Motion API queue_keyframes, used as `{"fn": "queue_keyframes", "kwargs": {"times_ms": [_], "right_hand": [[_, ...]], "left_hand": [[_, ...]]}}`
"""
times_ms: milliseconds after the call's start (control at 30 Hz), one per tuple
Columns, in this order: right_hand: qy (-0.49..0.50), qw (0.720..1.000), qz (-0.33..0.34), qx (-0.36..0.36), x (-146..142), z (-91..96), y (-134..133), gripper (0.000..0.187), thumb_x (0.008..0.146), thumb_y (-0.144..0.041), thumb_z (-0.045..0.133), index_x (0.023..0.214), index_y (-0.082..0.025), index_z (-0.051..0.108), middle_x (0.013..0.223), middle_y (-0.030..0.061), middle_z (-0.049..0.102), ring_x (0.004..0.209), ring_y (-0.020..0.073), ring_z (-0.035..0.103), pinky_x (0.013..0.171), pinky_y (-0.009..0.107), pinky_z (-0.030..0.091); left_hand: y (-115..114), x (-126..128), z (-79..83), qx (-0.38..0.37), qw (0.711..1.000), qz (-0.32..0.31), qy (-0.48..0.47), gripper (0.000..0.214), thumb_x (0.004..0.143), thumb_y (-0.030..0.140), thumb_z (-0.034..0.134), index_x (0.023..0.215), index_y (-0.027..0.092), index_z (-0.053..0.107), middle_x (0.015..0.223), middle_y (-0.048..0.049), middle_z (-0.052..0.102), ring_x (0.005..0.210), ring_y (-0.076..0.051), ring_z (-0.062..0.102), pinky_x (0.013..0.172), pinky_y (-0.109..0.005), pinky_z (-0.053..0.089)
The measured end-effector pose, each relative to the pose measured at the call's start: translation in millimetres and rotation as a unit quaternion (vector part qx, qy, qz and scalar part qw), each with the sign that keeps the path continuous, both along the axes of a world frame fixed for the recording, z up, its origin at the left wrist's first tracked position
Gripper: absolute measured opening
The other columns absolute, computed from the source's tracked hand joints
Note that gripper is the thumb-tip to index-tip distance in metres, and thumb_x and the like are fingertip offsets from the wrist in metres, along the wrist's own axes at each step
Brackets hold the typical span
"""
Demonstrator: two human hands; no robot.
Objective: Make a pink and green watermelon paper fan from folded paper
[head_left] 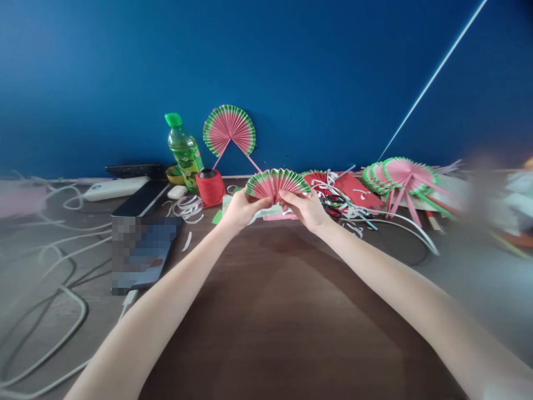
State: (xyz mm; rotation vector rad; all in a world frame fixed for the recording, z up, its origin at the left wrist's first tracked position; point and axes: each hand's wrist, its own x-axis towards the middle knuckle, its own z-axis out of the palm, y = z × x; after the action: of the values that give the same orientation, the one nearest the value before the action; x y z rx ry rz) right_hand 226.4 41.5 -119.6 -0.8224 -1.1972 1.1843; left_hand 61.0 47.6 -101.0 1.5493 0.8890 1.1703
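Observation:
Between my two hands a pleated paper fan (pixel 278 182), pink with a green and white rim, is partly spread above the table. My left hand (pixel 244 210) pinches its left part, the thumb pointing inward. My right hand (pixel 306 209) grips the right part, with thumb and fingertips near the fan's middle. The fingers behind the paper are hidden. Beyond it, a round finished-looking fan (pixel 229 129) with two pink sticks leans against the blue wall. Several similar fans (pixel 402 173) lie stacked to the right.
Left of my hands stand a red spool of thread (pixel 210 188) and a green-capped bottle (pixel 183 150). A phone (pixel 145 253), white cables (pixel 79 300) and a white power bank (pixel 116 189) lie farther left. Paper scraps and red paper (pixel 358 189) are at the back right.

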Motion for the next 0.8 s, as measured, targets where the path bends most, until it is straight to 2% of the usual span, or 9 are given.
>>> {"fn": "queue_keyframes", "kwargs": {"times_ms": [433,633,800], "right_hand": [[0.005,1.000,0.008,0.010,-0.1,0.4,-1.0,0.021,0.060,-0.034,0.077,0.062,-0.018,0.064,0.058,-0.0010,0.061,0.051,0.0104,0.053,0.052,0.027,0.044],[-0.043,0.999,0.011,0.016,2.3,1.2,-0.8,0.021,0.063,-0.037,0.075,0.063,-0.018,0.064,0.057,-0.0014,0.059,0.052,0.0113,0.053,0.054,0.029,0.045],[-0.063,0.998,0.020,0.025,2.7,3.9,-3.0,0.023,0.061,-0.038,0.076,0.065,-0.018,0.064,0.058,-0.0011,0.061,0.052,0.0119,0.054,0.054,0.029,0.045]], "left_hand": [[-1.5,-0.7,0.0,0.013,1.000,0.002,0.025,0.034,0.062,0.037,0.073,0.083,0.011,0.064,0.079,-0.0069,0.070,0.075,-0.018,0.064,0.073,-0.032,0.052],[-0.7,-3.1,2.1,0.026,0.997,0.008,0.078,0.030,0.063,0.036,0.071,0.079,0.012,0.063,0.078,-0.0068,0.069,0.074,-0.019,0.064,0.071,-0.032,0.050],[-0.4,-2.8,2.8,0.022,0.996,0.005,0.086,0.028,0.064,0.035,0.071,0.077,0.012,0.063,0.076,-0.0068,0.069,0.073,-0.019,0.064,0.071,-0.031,0.050]]}}
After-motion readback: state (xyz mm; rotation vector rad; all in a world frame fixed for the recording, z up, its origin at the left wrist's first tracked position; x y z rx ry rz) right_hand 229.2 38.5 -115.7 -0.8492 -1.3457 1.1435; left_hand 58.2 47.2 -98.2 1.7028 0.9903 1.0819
